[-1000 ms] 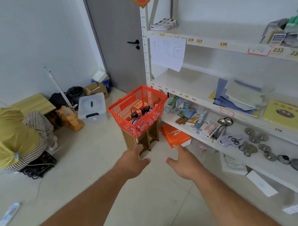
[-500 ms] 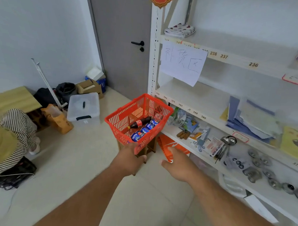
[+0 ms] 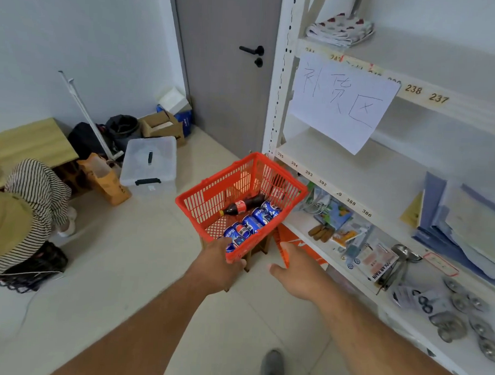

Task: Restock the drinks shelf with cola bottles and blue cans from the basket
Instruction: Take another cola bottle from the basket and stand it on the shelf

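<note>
A red plastic basket (image 3: 200, 198) stands on a small wooden stool beside the white shelf unit (image 3: 275, 109). Inside it lie a cola bottle (image 3: 244, 205) with a red label and several blue cans (image 3: 253, 223). My left hand (image 3: 219, 264) is at the basket's near corner and touches the rim. Its fingers are hidden behind the mesh wall. My right hand (image 3: 295, 264) hovers just right of the basket, fingers spread, holding nothing. A paper sign (image 3: 343, 103) hangs over a bare white shelf board (image 3: 352, 166).
Lower shelves on the right hold folders (image 3: 449, 221), packets, and metal parts (image 3: 462, 313). An orange box (image 3: 292, 243) sits under the shelf. A lidded clear bin (image 3: 149, 161), cartons and bags line the far wall. A person in a striped top (image 3: 39, 189) crouches at the left.
I have moved closer to the basket and shelf. My left hand has reached the basket's near corner, and my right hand has come up beside it.
</note>
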The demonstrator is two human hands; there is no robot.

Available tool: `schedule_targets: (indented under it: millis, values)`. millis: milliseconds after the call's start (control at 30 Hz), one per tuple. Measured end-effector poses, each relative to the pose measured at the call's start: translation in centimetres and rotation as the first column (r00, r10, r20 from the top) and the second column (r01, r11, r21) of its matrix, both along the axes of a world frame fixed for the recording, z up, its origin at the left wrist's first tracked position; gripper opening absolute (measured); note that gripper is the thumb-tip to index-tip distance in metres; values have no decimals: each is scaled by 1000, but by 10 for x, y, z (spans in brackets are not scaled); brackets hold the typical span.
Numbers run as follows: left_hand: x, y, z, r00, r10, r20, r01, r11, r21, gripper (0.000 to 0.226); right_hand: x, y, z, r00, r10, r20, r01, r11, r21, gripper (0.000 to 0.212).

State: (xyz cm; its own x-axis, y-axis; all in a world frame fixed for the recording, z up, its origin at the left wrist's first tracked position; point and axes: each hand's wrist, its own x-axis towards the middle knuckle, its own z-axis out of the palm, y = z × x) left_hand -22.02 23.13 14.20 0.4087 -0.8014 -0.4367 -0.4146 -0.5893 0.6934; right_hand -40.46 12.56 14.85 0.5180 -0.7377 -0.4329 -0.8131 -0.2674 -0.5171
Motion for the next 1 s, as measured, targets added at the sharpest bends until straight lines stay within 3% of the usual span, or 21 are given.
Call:
schedule_targets:
  millis: [200,367,600,767,1000]
  values:
    - [11,-61,3,997,30,65,-33,999,34,53,13,-73,-3,996,27,90,-29,999,22,59]
    - [23,-85,-3,994,91,66,-94,994,58,55,30,-113,-15,996,52,76,-57,997,58,41]
    - [68,-110,-26,992,86,92,-94,991,95,69,73,-153,-37,998,55,18,-56,997,50,35]
    - [109,-128,-45,996,77,37,-79,996,52,49,118,-168,-44,995,65,-77,-63,998,32,57]
    - [159,-150,-70,994,97,-51,-95,994,52,55,172,-195,-64,975,148,-168,-151,989,-4,73]
